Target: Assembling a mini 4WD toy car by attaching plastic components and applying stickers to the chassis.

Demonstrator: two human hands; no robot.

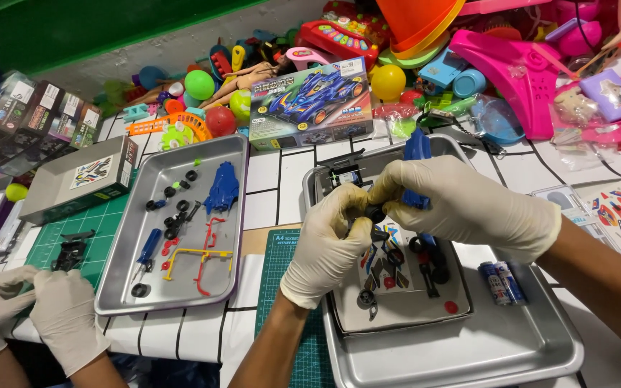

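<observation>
both gloved hands, left hand [328, 241] and right hand [461, 205], grip clamped on a blue plastic toy car body [416, 162]. its long axis stands nearly upright, above the shiny metal tray [512, 345].

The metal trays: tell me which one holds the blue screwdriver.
The left tray, beside the gloved hands at the lower left. The blue screwdriver lies among loose black wheels there; the right tray holds two batteries.

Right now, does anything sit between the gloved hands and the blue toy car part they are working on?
Nothing visible does. The right hand already grips the blue car part, and the left hand meets it at a small black piece over the metal tray.
</observation>
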